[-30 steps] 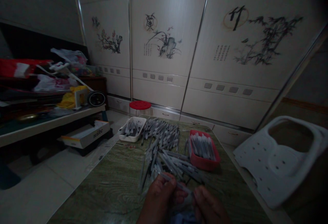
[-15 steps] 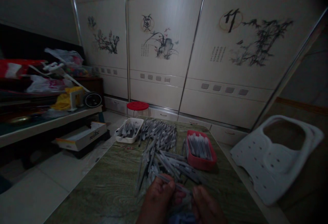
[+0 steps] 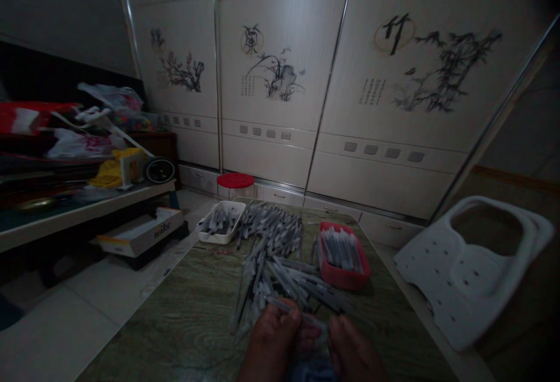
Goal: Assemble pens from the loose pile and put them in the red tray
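a left hand (image 3: 272, 335) pinches a slim pen (image 3: 314, 320) in closed fingertips near heaped pens (image 3: 273, 229); the right hand (image 3: 355, 350) curls at its end, its grip unclear, below a red basket (image 3: 345, 280).

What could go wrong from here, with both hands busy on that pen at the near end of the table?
The left hand and right hand work close to the pile, so a knuckle might nudge loose pens out of place. The red basket is packed with pens and has others lying against its side, so a bump there could mix the two lots. The room is dim, so a flaw in the held pen might be missed.
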`<state>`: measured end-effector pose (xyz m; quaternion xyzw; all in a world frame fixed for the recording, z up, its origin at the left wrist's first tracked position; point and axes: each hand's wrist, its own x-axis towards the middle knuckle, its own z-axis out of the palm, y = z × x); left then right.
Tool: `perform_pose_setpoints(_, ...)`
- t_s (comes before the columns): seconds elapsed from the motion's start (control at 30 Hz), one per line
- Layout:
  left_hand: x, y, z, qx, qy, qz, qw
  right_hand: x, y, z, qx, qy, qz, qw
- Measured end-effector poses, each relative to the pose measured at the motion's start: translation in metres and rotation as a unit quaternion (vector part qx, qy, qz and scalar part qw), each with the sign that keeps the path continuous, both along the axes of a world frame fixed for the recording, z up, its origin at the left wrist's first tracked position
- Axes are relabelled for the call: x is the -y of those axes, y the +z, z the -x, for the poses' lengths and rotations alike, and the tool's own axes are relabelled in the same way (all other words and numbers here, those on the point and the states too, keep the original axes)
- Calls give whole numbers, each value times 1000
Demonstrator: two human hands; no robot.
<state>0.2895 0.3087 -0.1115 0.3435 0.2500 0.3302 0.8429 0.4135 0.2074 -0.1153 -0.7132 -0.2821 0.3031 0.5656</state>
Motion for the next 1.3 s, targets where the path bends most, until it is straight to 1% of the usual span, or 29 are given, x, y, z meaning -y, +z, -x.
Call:
perform_pose_setpoints(0.13, 1, 1, -1, -12, 8, -18, 1000, -2, -2, 0, -14, 7, 3, 1000)
perform_pose_setpoints(0.23, 4, 1, -4, -11, 1, -3, 1000, -3, -1, 0, -9, 1, 5, 1000)
perform_pose_setpoints(0.3, 4, 3, -5, -17, -8, 5, 1000, -4, 1, -1, 16, -4, -1, 1000)
perform_pose_setpoints(0.37, 2, 5, -4, -34, -11, -1, 999, -3, 3, -6, 27, -11, -7, 1000)
perform_pose_setpoints(0.43, -3, 9, 0, -50, -2, -19, 999, -1, 5, -14, 6, -28, -9, 1000)
perform_pose_setpoints(0.5, -12, 14, 8, -59, 40, -46, 996, 2, 6, -24, -18, -57, 1, 998)
perform_pose_setpoints(0.53, -17, 16, 12, -72, 71, -69, 992, 4, 6, -29, -18, -72, 9, 997)
perform_pose_setpoints(0.6, -26, 19, 20, -124, 131, -122, 976, 8, 4, -39, 3, -90, 26, 996)
perform_pose_setpoints(0.67, -33, 21, 25, -196, 174, -209, 942, 12, 1, -46, 30, -100, 37, 994)
perform_pose_setpoints(0.73, -36, 19, 28, -262, 184, -304, 897, 14, -3, -50, 57, -109, 39, 992)
perform_pose_setpoints(0.87, -35, 11, 26, -329, 153, -474, 802, 15, -8, -51, 81, -121, 35, 989)
perform_pose_setpoints(0.97, -32, 5, 21, -369, 119, -569, 726, 14, -13, -51, 49, -120, 18, 991)
perform_pose_setpoints(1.07, -27, 5, 15, -433, 74, -605, 664, 14, -20, -53, 3, -120, 1, 993)
perform_pose_setpoints(1.2, -18, 12, 5, -517, 33, -621, 588, 15, -28, -55, -36, -132, -15, 990)
perform_pose_setpoints(1.3, -15, 12, -1, -550, 24, -626, 552, 17, -29, -55, -63, -133, -37, 988)
